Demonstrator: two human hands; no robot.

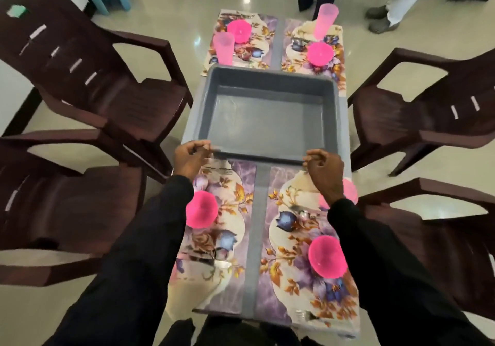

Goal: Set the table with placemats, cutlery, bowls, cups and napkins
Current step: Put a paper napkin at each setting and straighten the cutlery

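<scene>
Grey plastic and empty, the tub point(267, 71) sits across the middle of the bench point(251, 238), between two laid places on the far side and two on the near side. The left hand point(191, 158) holds the near rim at its left corner and the right hand point(325, 173) holds it at the right corner, each grip with fingers curled onto the edge. The tub lies straight ahead of both hands. Its near rim runs crosswise between them, so neither hand is the closer one.

Four floral placemats point(289, 238) already carry pink bowls point(327, 256). Tall pink cups point(326, 21) stand on the two far mats, and a fork point(308, 315) lies at the near right. No napkins can be made out. The tub's far wall stands just beside the far cups, so lifting it off probably calls for an even, level pull toward the person.
</scene>
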